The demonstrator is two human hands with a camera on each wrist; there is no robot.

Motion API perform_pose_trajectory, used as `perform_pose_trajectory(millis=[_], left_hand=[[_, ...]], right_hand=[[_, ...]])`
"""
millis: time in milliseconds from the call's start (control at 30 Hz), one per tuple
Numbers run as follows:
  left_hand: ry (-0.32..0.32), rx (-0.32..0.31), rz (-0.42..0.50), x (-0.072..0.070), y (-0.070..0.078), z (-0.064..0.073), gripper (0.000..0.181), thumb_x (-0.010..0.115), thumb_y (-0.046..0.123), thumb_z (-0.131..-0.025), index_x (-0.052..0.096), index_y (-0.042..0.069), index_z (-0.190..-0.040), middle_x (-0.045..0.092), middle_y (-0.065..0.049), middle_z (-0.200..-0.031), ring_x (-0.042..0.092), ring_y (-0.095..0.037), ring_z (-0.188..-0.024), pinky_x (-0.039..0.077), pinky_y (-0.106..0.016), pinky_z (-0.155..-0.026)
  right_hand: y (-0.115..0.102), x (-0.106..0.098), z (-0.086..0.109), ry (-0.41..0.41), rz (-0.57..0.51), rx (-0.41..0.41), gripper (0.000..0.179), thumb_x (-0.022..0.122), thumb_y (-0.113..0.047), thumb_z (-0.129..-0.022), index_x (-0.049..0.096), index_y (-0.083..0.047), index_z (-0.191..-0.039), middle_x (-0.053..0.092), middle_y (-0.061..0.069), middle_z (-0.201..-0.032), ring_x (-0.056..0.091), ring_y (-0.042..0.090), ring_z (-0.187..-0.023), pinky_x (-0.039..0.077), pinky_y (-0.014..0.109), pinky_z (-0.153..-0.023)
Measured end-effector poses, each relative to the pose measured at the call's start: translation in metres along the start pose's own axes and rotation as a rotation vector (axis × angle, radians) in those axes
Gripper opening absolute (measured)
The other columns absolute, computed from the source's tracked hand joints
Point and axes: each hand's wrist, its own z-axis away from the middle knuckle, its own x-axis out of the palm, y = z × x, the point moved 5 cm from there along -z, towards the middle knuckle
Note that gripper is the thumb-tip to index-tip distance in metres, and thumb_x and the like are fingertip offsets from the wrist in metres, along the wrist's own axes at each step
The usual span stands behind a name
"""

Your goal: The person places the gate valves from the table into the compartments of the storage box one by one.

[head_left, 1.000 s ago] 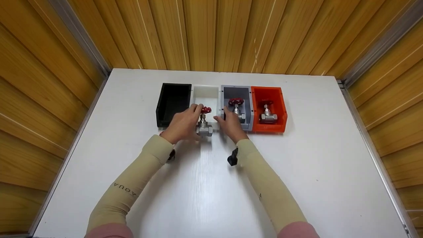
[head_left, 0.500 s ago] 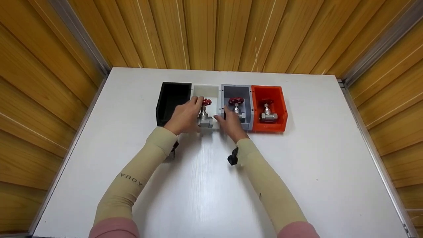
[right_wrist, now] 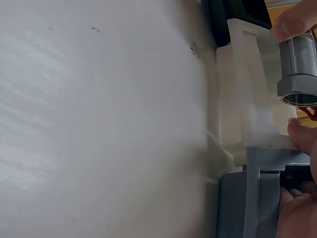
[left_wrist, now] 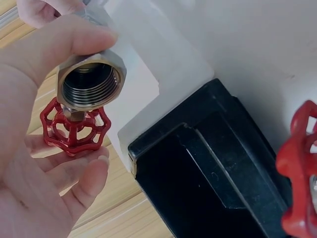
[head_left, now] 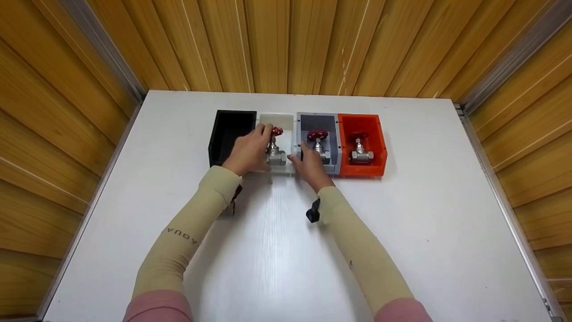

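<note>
Between the grasping fingers of the left hand point(head_left: 250, 151), the red-wheeled silver metal valve point(head_left: 275, 157) is basically at the white plastic bin point(head_left: 278, 118), not let go yet, while right of those fingers two similar valves point(head_left: 361, 155) already sit binned, the right hand point(head_left: 311, 167) pinching the grey plastic bin point(head_left: 318, 121).

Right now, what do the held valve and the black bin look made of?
Valve body: likely metal, dull silvery, with screw threads inside. Handwheel: glossy red, painted metal or plastic; the look leaves it open. Black bin: probably moulded plastic, with a slight sheen along its smooth edges.
</note>
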Motion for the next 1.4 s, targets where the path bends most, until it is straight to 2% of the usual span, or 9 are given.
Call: perform_pose_trajectory(millis=[300, 600, 967, 1167, 1400], left_hand=[[0.029, 0.004, -0.018, 0.001, -0.001, -0.010, 0.101, 0.089, 0.032, -0.060, 0.032, 0.010, -0.140, 0.049, -0.016, -0.131, 0.063, -0.030, -0.097, 0.057, -0.046, -0.073], [0.023, -0.014, -0.039, 0.003, -0.005, -0.017, 0.102, 0.091, 0.032, -0.060, 0.031, 0.011, -0.141, 0.048, -0.016, -0.132, 0.062, -0.030, -0.100, 0.057, -0.046, -0.077], [0.035, -0.020, -0.053, 0.005, -0.008, -0.023, 0.100, 0.092, 0.028, -0.060, 0.033, 0.009, -0.139, 0.049, -0.016, -0.129, 0.063, -0.030, -0.096, 0.057, -0.047, -0.076], [0.060, 0.000, -0.065, 0.006, -0.005, -0.026, 0.087, 0.089, 0.026, -0.064, 0.036, 0.009, -0.133, 0.051, -0.018, -0.126, 0.064, -0.029, -0.091, 0.058, -0.047, -0.074], [0.043, 0.002, -0.092, 0.011, 0.000, -0.031, 0.078, 0.083, 0.017, -0.072, 0.038, 0.010, -0.135, 0.052, -0.018, -0.124, 0.063, -0.026, -0.083, 0.058, -0.045, -0.073]], right_hand=[[-0.001, -0.001, -0.001, 0.019, 0.018, -0.008, 0.069, 0.060, -0.029, -0.096, 0.029, 0.002, -0.149, 0.039, 0.025, -0.149, 0.040, 0.034, -0.138, 0.035, 0.042, -0.114], [-0.002, -0.001, -0.002, 0.022, 0.033, -0.010, 0.071, 0.061, -0.030, -0.095, 0.029, 0.003, -0.149, 0.041, 0.026, -0.147, 0.041, 0.035, -0.137, 0.035, 0.043, -0.114], [-0.002, 0.000, -0.003, 0.005, 0.013, 0.008, 0.074, 0.062, -0.032, -0.094, 0.026, 0.000, -0.151, 0.036, 0.025, -0.151, 0.036, 0.035, -0.141, 0.031, 0.043, -0.116], [0.000, 0.000, -0.002, -0.007, 0.006, 0.024, 0.074, 0.060, -0.034, -0.095, 0.025, -0.001, -0.152, 0.033, 0.022, -0.154, 0.033, 0.033, -0.142, 0.031, 0.043, -0.117], [0.005, 0.002, -0.002, -0.028, 0.012, 0.051, 0.075, 0.058, -0.037, -0.096, 0.024, -0.004, -0.153, 0.031, 0.020, -0.155, 0.032, 0.032, -0.143, 0.030, 0.043, -0.117]])
